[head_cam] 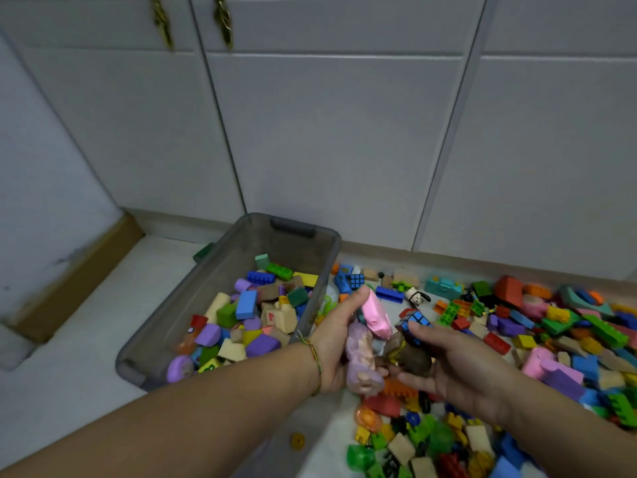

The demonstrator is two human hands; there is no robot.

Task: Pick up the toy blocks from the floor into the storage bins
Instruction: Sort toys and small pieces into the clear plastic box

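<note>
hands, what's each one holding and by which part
The left hand clasps a long pink foam block and a pale lilac foam piece against its palm, along their left sides. The right hand holds a brown rounded toy by its right side.

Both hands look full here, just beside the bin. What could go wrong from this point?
1. The left hand holds a pink block and a lilac block together; one may slip before reaching the bin.
2. The right hand holds a brown toy above the floor pile; it could drop back there.
</note>
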